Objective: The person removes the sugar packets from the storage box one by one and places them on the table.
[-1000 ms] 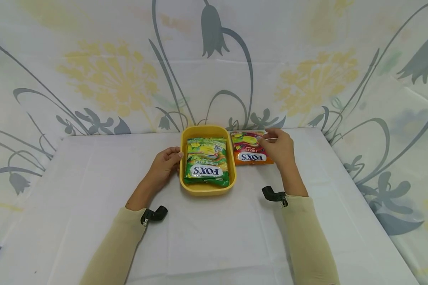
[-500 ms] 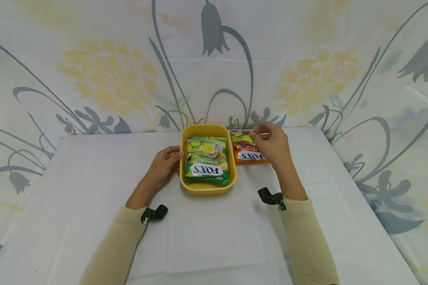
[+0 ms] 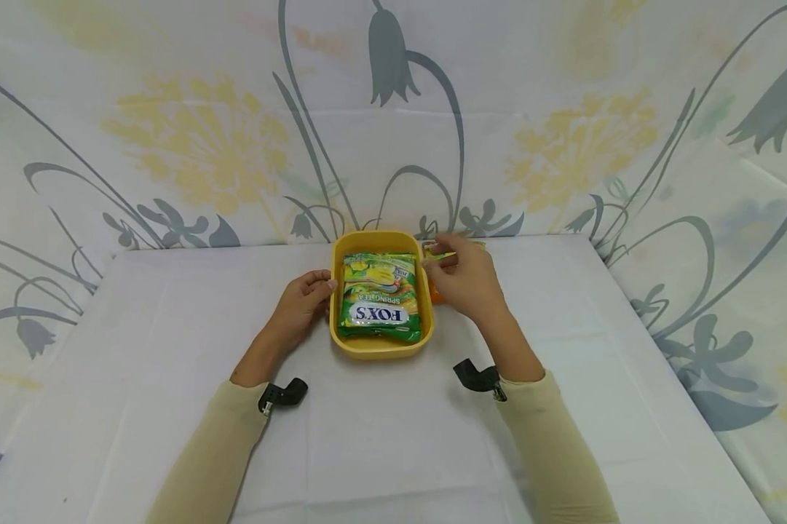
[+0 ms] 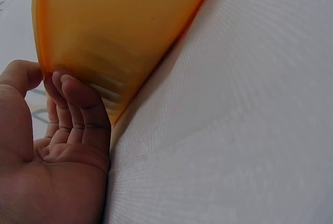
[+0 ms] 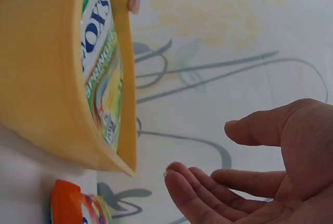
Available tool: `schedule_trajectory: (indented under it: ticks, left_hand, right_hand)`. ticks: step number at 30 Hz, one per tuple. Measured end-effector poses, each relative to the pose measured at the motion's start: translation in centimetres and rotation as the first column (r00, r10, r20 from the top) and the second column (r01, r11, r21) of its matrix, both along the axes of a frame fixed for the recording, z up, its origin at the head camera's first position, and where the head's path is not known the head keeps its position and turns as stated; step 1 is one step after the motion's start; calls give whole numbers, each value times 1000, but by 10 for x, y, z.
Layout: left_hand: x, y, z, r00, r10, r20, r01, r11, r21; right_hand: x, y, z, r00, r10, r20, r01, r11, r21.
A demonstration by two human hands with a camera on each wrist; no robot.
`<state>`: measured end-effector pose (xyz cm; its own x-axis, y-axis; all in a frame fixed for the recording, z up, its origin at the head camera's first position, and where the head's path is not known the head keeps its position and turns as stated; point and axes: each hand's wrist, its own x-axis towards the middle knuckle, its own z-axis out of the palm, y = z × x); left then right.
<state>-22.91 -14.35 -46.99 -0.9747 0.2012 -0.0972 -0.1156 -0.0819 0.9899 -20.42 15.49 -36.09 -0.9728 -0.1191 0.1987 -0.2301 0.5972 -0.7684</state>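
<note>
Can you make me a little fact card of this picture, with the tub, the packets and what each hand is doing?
Tub: yellow plastic tub, standing on white cloth
Inside: green Fox's Spring Tea packet, its lettering upside down in the head view
Beside tub: orange packet, mostly hidden by a hand in the head view
Left hand: grips the tub's rim
Right hand: holds nothing
Backdrop: floral cloth

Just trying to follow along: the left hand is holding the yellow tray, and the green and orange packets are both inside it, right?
Not quite: the orange packet lies outside the yellow tray, beside it, as the right wrist view shows. The green packet is inside, and the left hand holds the tray.
</note>
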Motion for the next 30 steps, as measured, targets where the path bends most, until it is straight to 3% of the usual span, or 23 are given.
schedule_trajectory:
  ticks: [5, 13, 20, 23, 26, 30]
  left_hand:
    - [1, -1, -2, 1000, 0, 1, 0, 1000, 0]
    - [1, -1, -1, 1000, 1, 1, -1, 1000, 12]
    - [0, 0, -1, 1000, -2, -1, 2, 1000, 18]
    - [0, 0, -1, 1000, -4, -3, 4, 1000, 18]
    - [0, 0, -1, 1000, -3, -4, 3, 1000, 18]
    - [0, -1, -1, 1000, -2, -5, 2, 1000, 21]
  right_hand:
    - [4, -13, -3, 994, 61, 88, -63, 998, 30]
    - [8, -29, -12, 956, 157, 246, -175, 983, 54]
    - [16, -45, -14, 891, 171, 421, -182, 983, -14]
    - [18, -52, -15, 875, 167, 455, -173, 984, -27]
    - [20, -57, -17, 874, 145, 464, -158, 987, -11]
    - [20, -60, -21, 893, 116, 435, -145, 989, 34]
